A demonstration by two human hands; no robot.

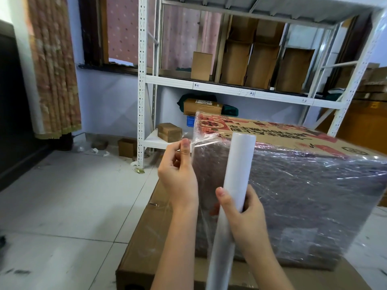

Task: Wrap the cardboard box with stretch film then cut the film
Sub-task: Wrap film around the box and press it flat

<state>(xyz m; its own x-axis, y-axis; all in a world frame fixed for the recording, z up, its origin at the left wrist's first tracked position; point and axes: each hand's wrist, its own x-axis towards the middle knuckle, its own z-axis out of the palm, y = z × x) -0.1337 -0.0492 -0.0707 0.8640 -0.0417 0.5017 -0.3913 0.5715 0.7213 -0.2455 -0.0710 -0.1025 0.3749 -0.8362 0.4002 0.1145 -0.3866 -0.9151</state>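
A large cardboard box (289, 137) with red print on top stands in the middle, its sides covered in shiny stretch film (303, 189). In front of it, my right hand (240, 212) grips a long white film roll (238, 164) held upright. My left hand (178, 174) pinches a stretched strand of film at the box's near left top corner, thumb and fingers together. The strand runs taut from my fingers to the box.
The wrapped box rests on a flat brown carton (146, 237) lying on the tiled floor (62, 195). A white metal shelf rack (142, 80) with several cardboard boxes stands behind. Small boxes and scraps lie by the rack's foot; a curtain (54, 70) hangs left.
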